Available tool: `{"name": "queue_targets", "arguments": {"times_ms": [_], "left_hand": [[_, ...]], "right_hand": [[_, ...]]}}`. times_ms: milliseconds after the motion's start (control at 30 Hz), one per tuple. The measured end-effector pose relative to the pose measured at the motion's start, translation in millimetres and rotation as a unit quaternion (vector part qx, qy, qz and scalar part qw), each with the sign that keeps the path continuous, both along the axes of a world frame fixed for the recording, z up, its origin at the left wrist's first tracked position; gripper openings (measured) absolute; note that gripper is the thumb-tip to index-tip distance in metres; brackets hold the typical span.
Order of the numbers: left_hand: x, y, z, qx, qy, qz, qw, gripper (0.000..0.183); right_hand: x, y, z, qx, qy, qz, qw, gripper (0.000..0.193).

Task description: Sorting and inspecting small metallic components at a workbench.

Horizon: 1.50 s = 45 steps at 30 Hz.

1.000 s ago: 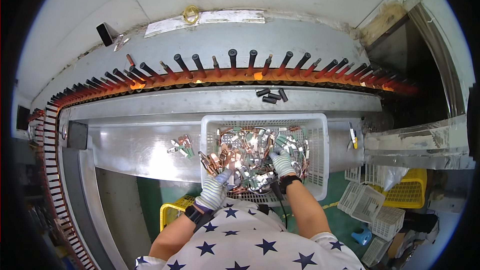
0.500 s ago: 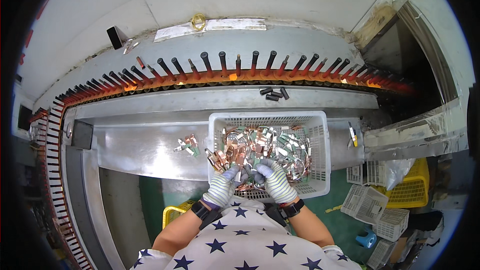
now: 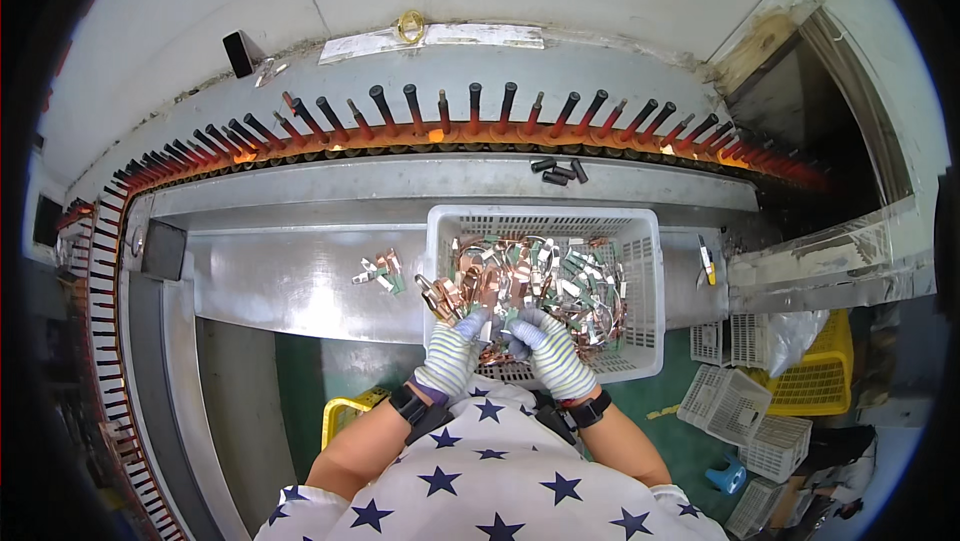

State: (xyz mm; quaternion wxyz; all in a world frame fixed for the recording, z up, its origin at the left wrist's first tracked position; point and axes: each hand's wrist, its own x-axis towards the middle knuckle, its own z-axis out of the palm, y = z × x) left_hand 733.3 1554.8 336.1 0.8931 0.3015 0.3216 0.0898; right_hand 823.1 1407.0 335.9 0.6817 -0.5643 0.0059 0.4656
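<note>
A white plastic crate (image 3: 648,291) sits on the metal bench, holding a heap of small copper, white and green metal pieces (image 3: 575,286). Over its near left part, my left hand (image 3: 450,356), in a striped glove with grey fingertips, is closed on a bunch of copper strips (image 3: 445,296) that fan out past the fingers. Close beside it, my right hand (image 3: 552,351), gloved alike, has its fingers bent in a pinch above the heap. What lies between those fingertips is too small to make out.
A small pile of similar pieces (image 3: 381,271) lies left of the crate. Black caps (image 3: 557,173) rest on the ledge ahead. Beyond runs a curved rail of upright black-tipped rods (image 3: 475,106). A yellow-handled cutter (image 3: 707,263) lies right; several crates (image 3: 725,403) stand on the floor.
The rods on the rail have shifted left. My view has tilted slightly, and both hands stay close together over the crate, the fingers changing position a little.
</note>
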Motion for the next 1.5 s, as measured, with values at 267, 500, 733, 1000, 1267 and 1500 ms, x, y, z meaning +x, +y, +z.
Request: {"name": "queue_targets", "arguments": {"times_ms": [267, 500, 733, 1000, 1267, 1500], "left_hand": [[7, -2, -2, -0.024, 0.006, 0.009, 1.0, 0.028], [13, 2, -30, 0.007, 0.009, -0.032, 0.999, 0.043], [30, 10, -53, 0.04, 0.013, -0.084, 0.996, 0.057], [41, 38, -63, -0.006, 0.028, 0.011, 1.0, 0.036], [50, 33, -44, -0.054, 0.037, 0.019, 0.998, 0.02], [41, 32, -34, -0.062, 0.041, 0.037, 0.997, 0.021]], "right_hand": [[3, 4, -1, -0.033, -0.007, 0.035, 0.999, 0.027], [18, 17, -24, -0.122, -0.196, 0.169, 0.958, 0.029], [38, 35, -27, -0.181, -0.371, 0.285, 0.865, 0.026], [90, 25, -89, -0.198, -0.254, 0.175, 0.93, 0.032], [103, -6, -193, -0.534, -0.403, 0.126, 0.733, 0.049], [108, -13, -142, -0.271, -0.018, -0.029, 0.962, 0.034]]}}
